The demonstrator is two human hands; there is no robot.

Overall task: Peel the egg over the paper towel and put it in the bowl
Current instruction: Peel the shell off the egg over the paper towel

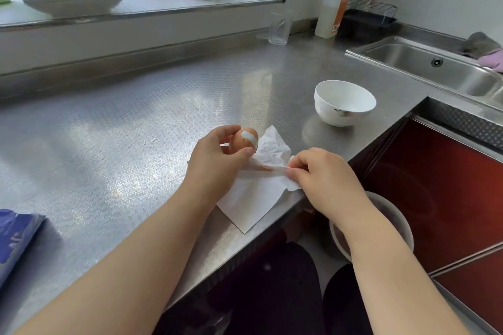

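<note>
My left hand (pixel 217 156) holds a brown egg (pixel 243 141) upright between thumb and fingers, just above the left part of the paper towel (pixel 251 198). A patch of shell is gone near the egg's top right, showing white. My right hand (pixel 324 174) pinches a fold of the crumpled white paper towel at its right side, near the counter's front edge. Brown shell bits lie along that fold. The white bowl (pixel 344 102) stands empty on the counter, behind and to the right of the egg.
The steel counter (pixel 136 130) stretches left. A drinking glass (pixel 280 28) and a bottle (pixel 333 5) stand at the back, with a sink (pixel 435 68) at the right. A blue packet (pixel 16 239) lies at the left edge. A bin (pixel 381 226) sits below the counter edge.
</note>
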